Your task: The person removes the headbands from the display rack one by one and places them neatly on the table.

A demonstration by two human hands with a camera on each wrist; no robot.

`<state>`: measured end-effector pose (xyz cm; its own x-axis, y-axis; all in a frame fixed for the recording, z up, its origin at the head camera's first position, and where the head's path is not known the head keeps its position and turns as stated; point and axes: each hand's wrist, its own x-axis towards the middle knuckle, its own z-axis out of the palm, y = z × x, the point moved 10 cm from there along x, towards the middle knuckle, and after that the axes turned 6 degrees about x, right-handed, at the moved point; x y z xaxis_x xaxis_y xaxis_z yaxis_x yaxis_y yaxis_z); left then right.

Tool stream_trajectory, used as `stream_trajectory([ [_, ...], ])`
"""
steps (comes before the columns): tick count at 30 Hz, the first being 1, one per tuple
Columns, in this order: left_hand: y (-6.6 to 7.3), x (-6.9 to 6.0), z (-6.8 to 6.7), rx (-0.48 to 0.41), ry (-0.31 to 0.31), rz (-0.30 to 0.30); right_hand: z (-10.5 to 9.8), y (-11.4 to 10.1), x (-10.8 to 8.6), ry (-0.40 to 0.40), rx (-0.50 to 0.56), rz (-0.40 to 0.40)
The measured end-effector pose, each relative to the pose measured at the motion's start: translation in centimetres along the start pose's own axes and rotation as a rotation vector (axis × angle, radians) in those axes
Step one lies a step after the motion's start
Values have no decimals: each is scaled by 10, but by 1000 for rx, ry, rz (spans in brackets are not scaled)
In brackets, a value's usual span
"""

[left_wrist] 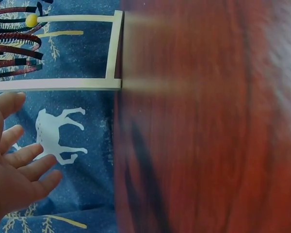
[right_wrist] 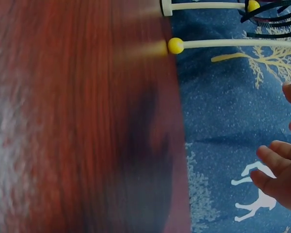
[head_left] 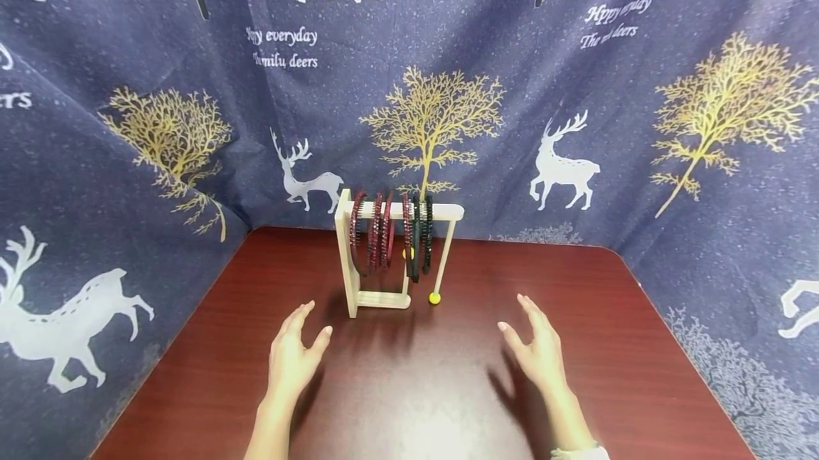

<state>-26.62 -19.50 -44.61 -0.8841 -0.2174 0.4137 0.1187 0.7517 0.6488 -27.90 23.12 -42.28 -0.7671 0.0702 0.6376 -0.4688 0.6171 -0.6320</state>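
A pale wooden rack (head_left: 346,254) stands toward the back of the table, with several toothed headbands hanging from its top bar. Dark red headbands (head_left: 374,232) hang toward the left of the bar, and black headbands (head_left: 427,236) farther right. My left hand (head_left: 294,353) is held above the table in front of the rack's left side, fingers spread and holding nothing. To the right, my right hand (head_left: 537,353) hovers likewise, thumb apart from the fingers, touching nothing. Both hands also show in their wrist views, the left hand (left_wrist: 22,160) and the right hand (right_wrist: 283,160).
The dark red-brown table (head_left: 512,282) has a glossy top with a bright reflection near its front. Blue cloth (head_left: 473,40) printed with deer and gold trees hangs behind it and on both sides. A yellow ball (head_left: 434,298) tips the rack's right leg.
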Motion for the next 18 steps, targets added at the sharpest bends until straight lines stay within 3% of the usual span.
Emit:
stream_trajectory([
  [11,2,5,7,-105,76,-24,14,-5,3,18,214,103],
  [18,7,12,8,-147,115,-9,28,-10,8,-16,323,187],
])
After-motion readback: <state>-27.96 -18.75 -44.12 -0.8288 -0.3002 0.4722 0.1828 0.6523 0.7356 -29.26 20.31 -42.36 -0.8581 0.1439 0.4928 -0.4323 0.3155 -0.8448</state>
